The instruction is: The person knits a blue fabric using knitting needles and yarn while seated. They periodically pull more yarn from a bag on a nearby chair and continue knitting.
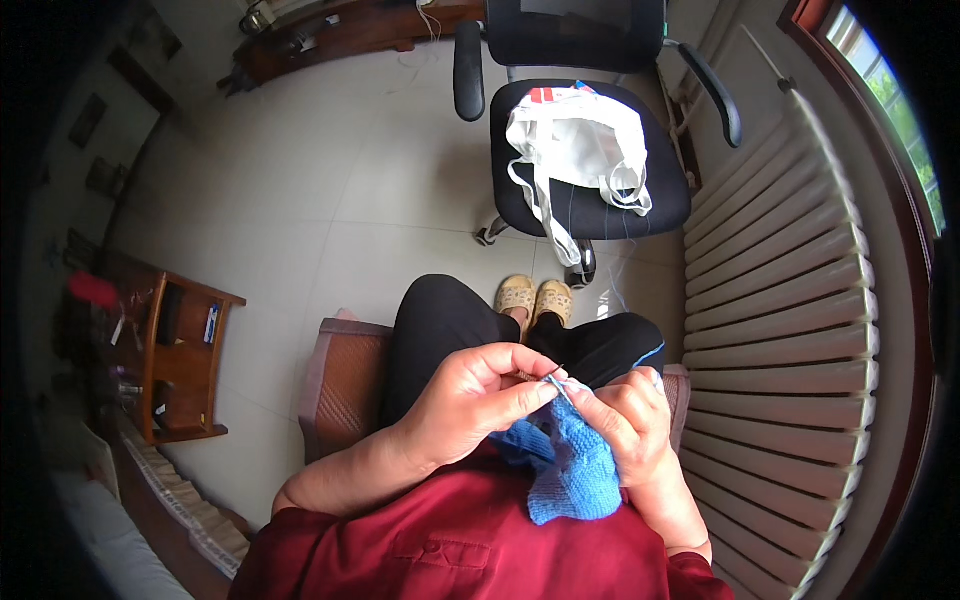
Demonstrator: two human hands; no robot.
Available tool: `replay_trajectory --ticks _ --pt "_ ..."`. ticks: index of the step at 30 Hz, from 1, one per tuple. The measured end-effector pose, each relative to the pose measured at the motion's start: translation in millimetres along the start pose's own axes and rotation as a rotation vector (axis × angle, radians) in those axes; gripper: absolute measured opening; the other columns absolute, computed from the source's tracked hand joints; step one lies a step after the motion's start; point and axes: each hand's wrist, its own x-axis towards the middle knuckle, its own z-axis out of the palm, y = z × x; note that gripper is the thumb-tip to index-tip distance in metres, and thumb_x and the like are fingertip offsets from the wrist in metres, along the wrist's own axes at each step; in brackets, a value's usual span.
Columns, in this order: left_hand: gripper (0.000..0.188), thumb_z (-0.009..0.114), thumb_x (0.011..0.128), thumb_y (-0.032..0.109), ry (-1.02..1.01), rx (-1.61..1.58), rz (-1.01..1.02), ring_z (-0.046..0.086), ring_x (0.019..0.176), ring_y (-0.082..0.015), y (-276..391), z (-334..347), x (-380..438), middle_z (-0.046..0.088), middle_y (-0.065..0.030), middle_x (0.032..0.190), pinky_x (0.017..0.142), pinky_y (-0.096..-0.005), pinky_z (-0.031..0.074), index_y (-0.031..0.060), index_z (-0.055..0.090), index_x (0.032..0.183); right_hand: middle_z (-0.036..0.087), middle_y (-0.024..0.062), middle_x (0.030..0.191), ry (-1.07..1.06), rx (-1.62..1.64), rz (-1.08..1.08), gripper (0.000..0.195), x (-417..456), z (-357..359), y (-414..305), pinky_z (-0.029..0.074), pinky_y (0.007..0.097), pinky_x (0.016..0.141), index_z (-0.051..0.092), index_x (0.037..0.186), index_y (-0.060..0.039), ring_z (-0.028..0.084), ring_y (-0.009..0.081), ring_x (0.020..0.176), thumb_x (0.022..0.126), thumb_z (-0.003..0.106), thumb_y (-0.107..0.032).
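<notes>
A piece of blue knitting (581,472) hangs between my hands over my lap, its lower edge against my red shirt. My left hand (487,397) pinches the work's upper edge and a dark knitting needle (555,370) between thumb and fingertips. My right hand (630,420) grips the right side of the same edge, thumb and forefinger close to the left thumb. Blue yarn (649,352) runs from the right hand over my knee. The needles are mostly hidden by the fingers and fabric.
Ahead, a white cloth bag (577,139) lies on the seat of a black office chair (517,202), with thin yarn strands trailing down from it. A ribbed radiator (780,300) lines the right side. A wooden side table (187,360) stands at left on the tiled floor (277,225).
</notes>
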Motion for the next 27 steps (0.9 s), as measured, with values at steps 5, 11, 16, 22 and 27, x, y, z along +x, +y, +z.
replay_trajectory --ticks 5,11,16,22,27 --pt "0.014 0.059 0.09 0.004 -0.06 -0.105 -0.073 0.051 0.066 -0.0029 -0.9 -13.3 -6.2 0.064 -0.0036 0.089 0.052 -0.0156 0.037 0.001 0.062 0.104 0.056 0.001 0.075 -0.027 0.038 -0.016 0.047 5.5 1.5 -4.9 0.039 0.0289 0.06 0.067 0.107 -0.0032 0.051 0.0157 0.063 0.062 0.068 -0.015" --pt "0.014 0.059 0.09 0.003 -0.068 -0.159 -0.08 0.052 0.066 -0.0028 1.1 -16.6 -9.6 0.064 -0.0044 0.09 0.052 -0.015 0.037 0.001 0.062 0.104 0.056 0.0009 0.074 -0.002 0.016 -0.02 0.045 9.8 5.8 -11.1 0.038 0.0288 0.06 0.068 0.104 -0.0035 0.051 0.0152 0.062 0.061 0.068 -0.016" --pt "0.016 0.058 0.092 0.004 -0.045 -0.007 0.043 0.059 0.083 -0.0045 3.4 -14.2 -14.0 0.065 -0.0029 0.095 0.071 -0.017 0.048 -0.0016 0.062 0.107 0.048 -0.0026 0.065 0.024 -0.074 -0.049 0.043 5.4 5.4 -10.6 0.033 0.0284 0.055 0.07 0.1 -0.0066 0.045 0.0135 0.057 0.058 0.068 -0.019" --pt "0.016 0.055 0.092 -0.001 -0.013 0.105 0.146 0.062 0.091 -0.0097 -2.5 -14.9 -14.4 0.065 -0.0067 0.102 0.079 -0.0218 0.05 -0.0019 0.06 0.108 0.042 -0.0036 0.06 -0.004 -0.093 -0.037 0.042 3.9 4.2 -13.8 0.031 0.0283 0.052 0.071 0.099 -0.0086 0.042 0.013 0.052 0.058 0.068 -0.02" --pt "0.016 0.055 0.092 -0.002 -0.017 0.176 0.181 0.061 0.092 -0.009 -2.4 -15.5 -15.3 0.064 -0.0067 0.103 0.081 -0.0219 0.05 -0.0025 0.06 0.107 0.043 -0.0032 0.06 -0.007 -0.108 -0.011 0.042 4.0 4.8 -16.4 0.033 0.0285 0.052 0.071 0.099 -0.0084 0.042 0.0136 0.052 0.058 0.068 -0.019"
